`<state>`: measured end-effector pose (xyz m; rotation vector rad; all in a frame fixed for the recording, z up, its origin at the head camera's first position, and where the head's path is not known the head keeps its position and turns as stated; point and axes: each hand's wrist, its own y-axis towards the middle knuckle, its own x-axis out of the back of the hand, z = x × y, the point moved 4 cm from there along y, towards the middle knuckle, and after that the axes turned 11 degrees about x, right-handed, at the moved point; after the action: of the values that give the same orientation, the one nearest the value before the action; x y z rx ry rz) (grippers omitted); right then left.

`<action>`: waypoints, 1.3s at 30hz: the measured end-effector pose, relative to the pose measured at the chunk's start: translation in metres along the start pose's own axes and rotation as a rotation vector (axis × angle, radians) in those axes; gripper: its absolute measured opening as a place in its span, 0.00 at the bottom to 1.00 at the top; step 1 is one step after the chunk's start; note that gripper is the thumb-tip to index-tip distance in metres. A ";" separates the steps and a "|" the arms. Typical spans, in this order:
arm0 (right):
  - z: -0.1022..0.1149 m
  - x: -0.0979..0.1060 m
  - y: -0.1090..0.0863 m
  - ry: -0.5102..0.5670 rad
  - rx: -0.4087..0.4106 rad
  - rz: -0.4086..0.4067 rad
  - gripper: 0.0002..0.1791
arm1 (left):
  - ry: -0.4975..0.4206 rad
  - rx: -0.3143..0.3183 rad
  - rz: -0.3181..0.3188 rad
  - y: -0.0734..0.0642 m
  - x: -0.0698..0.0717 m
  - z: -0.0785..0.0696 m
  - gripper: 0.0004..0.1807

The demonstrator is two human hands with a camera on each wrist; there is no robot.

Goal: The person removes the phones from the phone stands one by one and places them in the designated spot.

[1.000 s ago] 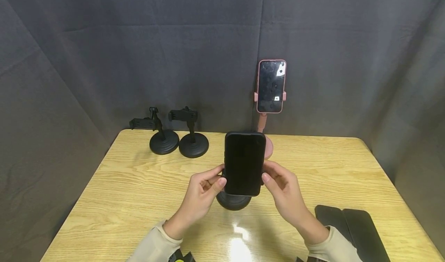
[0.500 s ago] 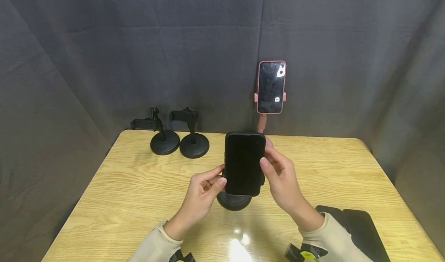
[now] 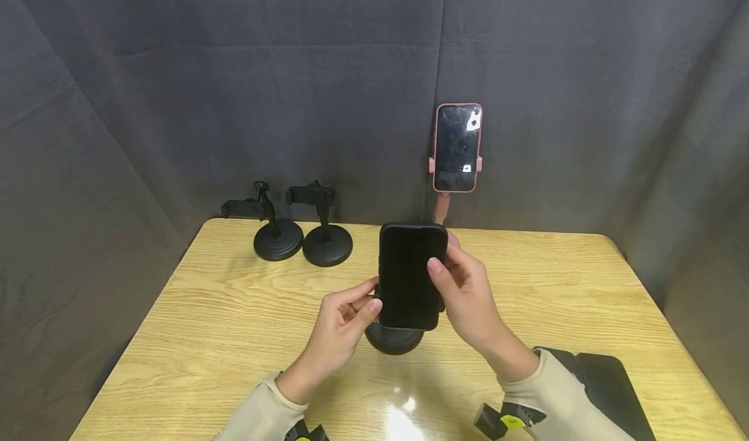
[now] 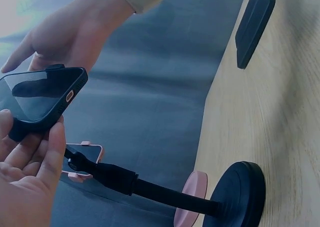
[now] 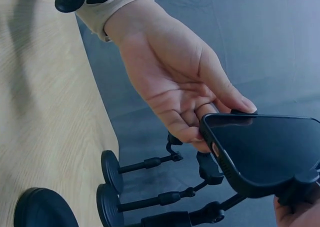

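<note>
A black wristband [image 3: 523, 416] sits below the right hand [image 3: 473, 304], at the cuff. Two flat dark pieces [image 3: 613, 386] lie side by side to the right of that hand, partly behind the sleeve. The left hand [image 3: 335, 327] pinches the lower left edge of a black phone [image 3: 407, 278], upright between both hands; the right hand grips its right edge, thumb over the screen and fingers behind. The black stand [image 3: 394, 341] supporting the phone has its round base between the hands, on the wooden table [image 3: 205, 343]. Beyond the left hand, two black phone holders [image 3: 327, 245] stand close together. Beyond the right hand, a pink stand [image 3: 442, 208] holds a pink-edged phone [image 3: 457, 147] before a grey curtain [image 3: 263, 103].
</note>
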<state>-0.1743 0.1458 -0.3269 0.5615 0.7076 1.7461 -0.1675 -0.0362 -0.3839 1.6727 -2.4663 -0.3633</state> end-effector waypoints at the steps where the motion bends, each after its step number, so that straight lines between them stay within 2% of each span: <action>1: 0.000 -0.001 0.001 0.000 -0.011 -0.001 0.14 | 0.002 0.001 0.001 0.000 0.000 0.000 0.26; 12: -0.003 -0.006 0.007 -0.097 -0.065 -0.019 0.15 | -0.001 0.003 0.010 0.001 0.000 0.002 0.26; 18: -0.002 -0.007 0.011 -0.111 -0.050 -0.016 0.13 | 0.011 0.015 0.007 0.001 0.000 0.003 0.25; 25: 0.000 -0.011 0.013 -0.182 -0.019 -0.032 0.14 | 0.058 0.018 -0.006 0.000 -0.001 0.000 0.22; 28: 0.000 -0.011 0.013 -0.182 -0.020 -0.034 0.14 | 0.140 -0.008 -0.044 0.000 -0.001 -0.002 0.19; 32: 0.000 -0.010 0.012 -0.173 -0.024 -0.032 0.14 | 0.264 -0.086 -0.122 0.001 -0.001 -0.002 0.15; 36: -0.001 -0.010 0.012 -0.166 -0.029 -0.031 0.14 | 0.326 -0.157 -0.195 0.005 -0.003 -0.001 0.12; 39: -0.001 -0.010 0.012 -0.152 -0.027 -0.029 0.14 | 0.368 -0.198 -0.230 0.008 -0.005 0.000 0.15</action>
<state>-0.1809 0.1334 -0.3193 0.6549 0.5815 1.6642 -0.1730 -0.0285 -0.3818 1.7588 -1.9207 -0.2828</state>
